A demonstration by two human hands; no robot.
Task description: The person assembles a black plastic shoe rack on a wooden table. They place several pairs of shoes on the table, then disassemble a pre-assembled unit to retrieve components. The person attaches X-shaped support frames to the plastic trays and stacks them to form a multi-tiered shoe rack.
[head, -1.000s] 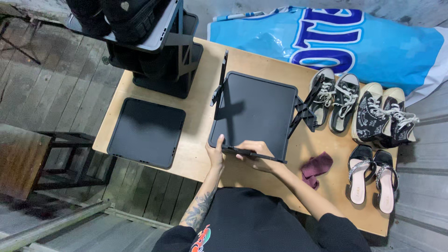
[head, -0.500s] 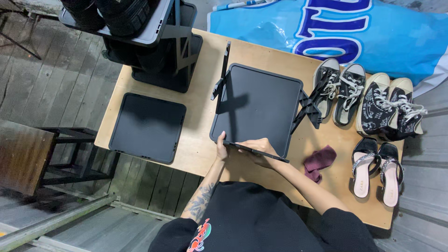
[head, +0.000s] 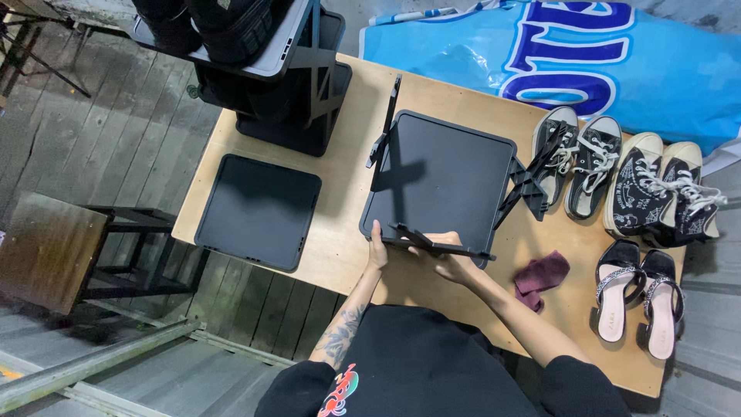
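Note:
A black square plastic shelf tray (head: 444, 174) lies on the wooden table (head: 340, 239), with black lattice side frames standing at its left (head: 384, 127) and right (head: 529, 181) edges. My left hand (head: 377, 245) grips the tray's near left corner. My right hand (head: 451, 262) holds a black lattice frame piece (head: 440, 245) along the tray's near edge. A second black tray (head: 257, 211) lies flat to the left, untouched.
An assembled black rack (head: 289, 85) carrying dark shoes stands at the table's far left. Two pairs of sneakers (head: 625, 174) and a pair of heeled sandals (head: 637, 297) line the right side. A maroon cloth (head: 540, 276) lies near my right arm. A blue printed bag (head: 587, 54) lies behind.
The view has moved in closer. Both hands stay at the tray's near edge, with the lattice frame piece now set more squarely along it.

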